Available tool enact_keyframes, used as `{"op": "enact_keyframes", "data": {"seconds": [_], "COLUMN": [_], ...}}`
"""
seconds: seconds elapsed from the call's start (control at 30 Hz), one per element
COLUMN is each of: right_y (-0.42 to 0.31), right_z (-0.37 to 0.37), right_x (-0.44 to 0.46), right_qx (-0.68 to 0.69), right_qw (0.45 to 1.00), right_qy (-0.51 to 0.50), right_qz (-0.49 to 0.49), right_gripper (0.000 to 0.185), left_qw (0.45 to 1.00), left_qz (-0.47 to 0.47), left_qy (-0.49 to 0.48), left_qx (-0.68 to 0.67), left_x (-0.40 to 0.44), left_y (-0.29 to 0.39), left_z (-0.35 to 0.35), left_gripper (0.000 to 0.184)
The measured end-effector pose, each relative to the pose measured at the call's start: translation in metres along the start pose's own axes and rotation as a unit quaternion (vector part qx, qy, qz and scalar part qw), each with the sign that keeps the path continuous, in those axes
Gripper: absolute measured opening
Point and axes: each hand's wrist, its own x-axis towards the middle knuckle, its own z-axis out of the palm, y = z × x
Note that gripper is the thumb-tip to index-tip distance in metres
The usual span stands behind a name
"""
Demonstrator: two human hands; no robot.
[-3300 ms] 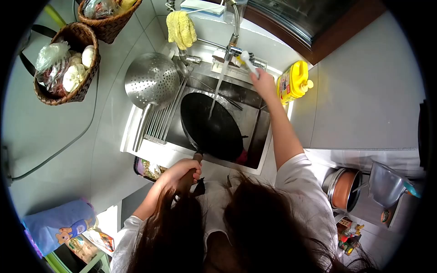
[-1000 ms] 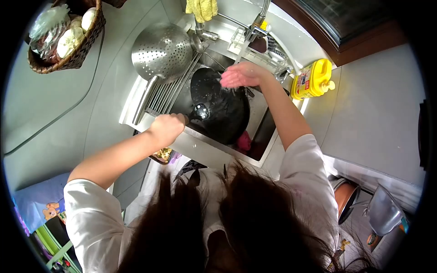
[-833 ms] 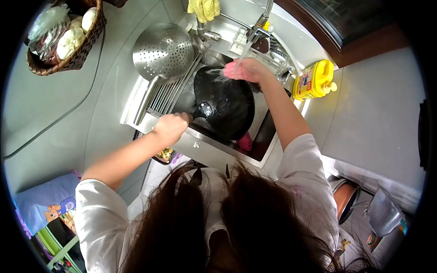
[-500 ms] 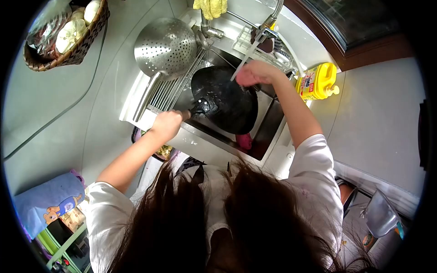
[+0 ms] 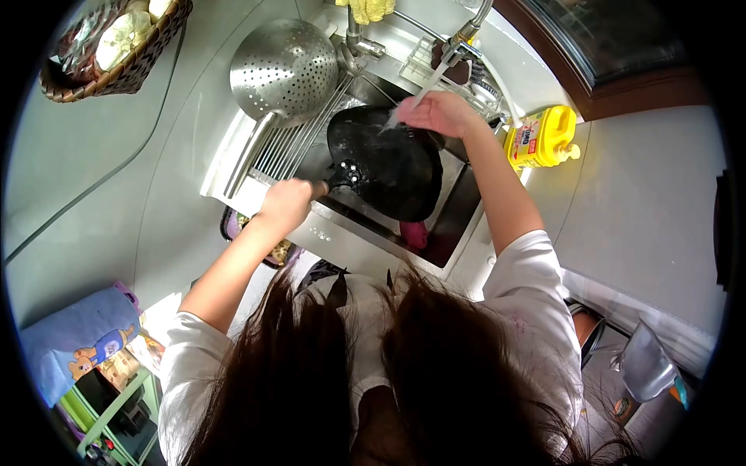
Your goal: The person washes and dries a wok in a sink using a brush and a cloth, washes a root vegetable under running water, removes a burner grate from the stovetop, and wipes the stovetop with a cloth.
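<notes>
My left hand (image 5: 286,206) is wrapped round the brown grip of a black wok (image 5: 388,175), which lies tilted over the sink (image 5: 458,221). Water from the faucet (image 5: 460,51) runs down by the fingers of my right hand (image 5: 441,113) and splashes on the wok's far part. That hand is held out over the wok's far right side, its fingers stretched and apparently holding nothing. Below the wok's near edge, a dark pink piece, perhaps a cloth (image 5: 414,233), lies in the sink.
A steel colander (image 5: 284,71) rests on the wire rack (image 5: 272,159) left of the sink. To the right stands a yellow pump bottle (image 5: 542,137). At the upper left is a woven basket (image 5: 128,74) with garlic-like bulbs; a cable (image 5: 101,200) crosses the counter.
My right hand has lifted slightly off the wok and its fingers have straightened into the stream, which now sprays over the wok. My left hand still grips the handle.
</notes>
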Motion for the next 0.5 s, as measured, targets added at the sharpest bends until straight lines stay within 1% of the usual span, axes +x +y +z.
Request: {"op": "enact_keyframes", "data": {"seconds": [0.03, 0.13, 0.23, 0.33, 0.37, 0.47, 0.5], "right_y": [-0.001, -0.004, -0.001, 0.002, 0.002, -0.003, -0.005], "right_z": [0.002, 0.012, 0.008, 0.017, 0.019, 0.027, 0.027], "right_x": [0.000, -0.012, -0.008, -0.001, -0.003, -0.011, -0.009], "right_qx": [0.007, 0.021, 0.024, 0.080, 0.128, 0.003, -0.019], "right_qw": [0.999, 0.997, 0.996, 0.987, 0.981, 0.999, 1.000], "right_qy": [0.005, -0.061, -0.068, 0.086, 0.099, -0.018, -0.010], "right_qz": [-0.031, -0.049, -0.055, -0.112, -0.108, -0.036, 0.009], "right_gripper": [0.038, 0.038, 0.039, 0.037, 0.037, 0.036, 0.031], "left_qw": [1.000, 1.000, 1.000, 1.000, 1.000, 0.999, 0.999], "left_qz": [0.003, 0.007, 0.008, 0.000, -0.005, -0.017, -0.026], "left_qy": [-0.001, -0.007, -0.011, -0.015, -0.018, -0.030, -0.038], "left_qx": [0.001, -0.001, 0.000, 0.006, 0.008, -0.013, -0.008], "left_x": [0.000, 0.001, 0.000, 0.000, -0.001, -0.001, -0.001], "left_y": [0.001, 0.000, 0.000, 0.004, 0.007, 0.012, 0.013], "left_z": [-0.001, -0.002, -0.003, -0.008, -0.009, -0.008, -0.009], "left_gripper": [0.038, 0.039, 0.040, 0.040, 0.040, 0.042, 0.043]}}
